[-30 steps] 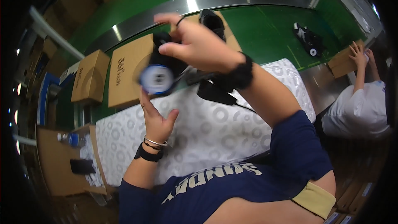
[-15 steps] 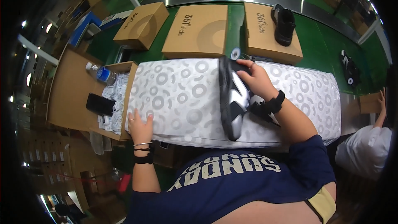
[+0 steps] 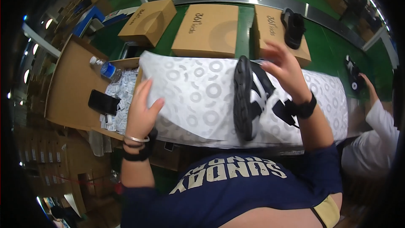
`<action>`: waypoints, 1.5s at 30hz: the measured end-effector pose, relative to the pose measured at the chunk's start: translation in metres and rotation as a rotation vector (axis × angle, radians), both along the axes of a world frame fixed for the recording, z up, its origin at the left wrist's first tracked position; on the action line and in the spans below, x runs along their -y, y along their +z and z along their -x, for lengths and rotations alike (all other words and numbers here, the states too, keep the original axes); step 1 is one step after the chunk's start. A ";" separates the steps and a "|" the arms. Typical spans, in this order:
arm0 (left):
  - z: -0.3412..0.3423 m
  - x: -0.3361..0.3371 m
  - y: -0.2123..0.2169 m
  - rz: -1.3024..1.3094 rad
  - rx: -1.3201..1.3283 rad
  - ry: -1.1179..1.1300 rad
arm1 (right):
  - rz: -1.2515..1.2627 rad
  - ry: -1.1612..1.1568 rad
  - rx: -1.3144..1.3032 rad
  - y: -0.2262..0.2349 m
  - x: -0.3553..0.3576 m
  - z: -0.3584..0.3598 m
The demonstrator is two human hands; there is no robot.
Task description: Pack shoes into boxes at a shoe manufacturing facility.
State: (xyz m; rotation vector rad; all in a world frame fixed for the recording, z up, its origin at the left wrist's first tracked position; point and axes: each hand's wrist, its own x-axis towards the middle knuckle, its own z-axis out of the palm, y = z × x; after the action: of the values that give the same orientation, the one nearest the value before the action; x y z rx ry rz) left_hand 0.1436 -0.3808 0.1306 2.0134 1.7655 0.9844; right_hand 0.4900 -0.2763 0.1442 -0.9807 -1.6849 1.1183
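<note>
A black shoe with white markings (image 3: 249,97) lies on its side on white wrapping paper printed with grey rings (image 3: 198,97). My right hand (image 3: 284,69) hovers just right of the shoe, fingers spread, holding nothing. My left hand (image 3: 141,109) rests open on the left edge of the paper, where the sheet's corner is lifted. Both wrists wear black bands.
Three brown shoe boxes (image 3: 206,29) sit on a green conveyor behind the paper; a second black shoe (image 3: 293,27) lies on the right one. A cardboard tray at left holds a water bottle (image 3: 103,68), a phone (image 3: 103,102) and small packets. Another person in white (image 3: 371,114) works at right.
One second ago my right hand held the shoe up. It set the shoe down on the paper and has now let go, lifting off. My left hand moved up onto the paper's left edge.
</note>
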 end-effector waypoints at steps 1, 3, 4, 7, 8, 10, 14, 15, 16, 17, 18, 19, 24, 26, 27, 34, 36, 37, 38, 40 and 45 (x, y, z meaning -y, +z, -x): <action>-0.031 -0.019 0.029 -0.024 -0.058 -0.165 | 0.137 0.064 -0.037 0.029 0.000 0.014; -0.099 -0.036 0.059 -0.048 -0.256 -0.496 | 0.423 0.186 -0.114 0.061 -0.012 0.042; -0.136 -0.036 0.079 0.057 -0.338 -0.676 | 0.578 0.235 -0.148 0.066 -0.023 0.043; -0.170 -0.015 0.091 -0.103 -0.269 -1.023 | 0.480 0.215 -0.159 0.061 -0.031 0.006; -0.165 -0.009 0.100 -0.077 -0.287 -1.071 | 0.497 0.117 -0.260 0.067 -0.019 -0.014; -0.158 -0.021 0.100 -0.067 -0.235 -1.091 | 0.481 0.007 -0.476 0.045 -0.013 -0.085; -0.191 -0.072 0.062 -0.053 -0.311 -0.939 | 0.649 -0.293 -0.258 -0.034 0.017 -0.147; -0.195 -0.081 0.049 0.077 -0.256 -0.948 | 0.667 -0.311 -0.218 -0.038 0.021 -0.138; -0.197 -0.088 0.035 0.208 -0.203 -0.949 | 0.656 -0.264 -0.139 -0.034 0.027 -0.132; -0.197 -0.093 0.017 0.225 -0.274 -0.951 | 0.591 -0.211 -0.095 -0.039 0.027 -0.133; -0.197 -0.089 0.010 0.183 -0.349 -0.945 | 0.526 -0.162 -0.056 -0.044 0.028 -0.134; -0.196 -0.082 0.009 0.114 -0.383 -0.895 | 0.438 -0.183 0.042 -0.047 0.028 -0.137; -0.149 -0.057 -0.001 -0.289 -0.222 -0.120 | -0.006 -0.239 0.927 -0.063 0.047 -0.149; -0.111 -0.053 -0.016 -0.416 -0.261 0.339 | -0.043 -0.195 1.065 -0.066 0.056 -0.146; -0.090 -0.045 -0.017 -0.426 -0.283 0.556 | -0.076 -0.203 1.075 -0.065 0.058 -0.143; 0.007 0.002 -0.051 0.646 -0.312 0.837 | -0.045 -0.280 1.197 -0.058 0.046 -0.121; 0.000 0.014 -0.071 0.729 -0.504 0.657 | -0.036 -0.279 1.197 -0.060 0.046 -0.118; -0.007 0.021 -0.081 0.588 -0.701 0.669 | -0.026 -0.302 1.184 -0.062 0.046 -0.118; -0.006 0.024 -0.084 0.598 -0.698 0.673 | -0.014 -0.328 1.172 -0.063 0.047 -0.120; -0.003 0.026 -0.087 0.466 -0.698 0.655 | -0.029 -0.334 1.179 -0.067 0.045 -0.123; 0.035 0.020 -0.071 0.324 -0.349 0.436 | 0.080 -0.301 1.025 -0.051 0.040 -0.131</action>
State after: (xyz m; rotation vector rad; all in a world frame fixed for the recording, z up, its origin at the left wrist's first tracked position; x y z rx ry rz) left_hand 0.1089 -0.4006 0.0591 1.7057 2.4364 0.4128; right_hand 0.6207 -0.3163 0.0932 -1.9938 -2.1363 0.4684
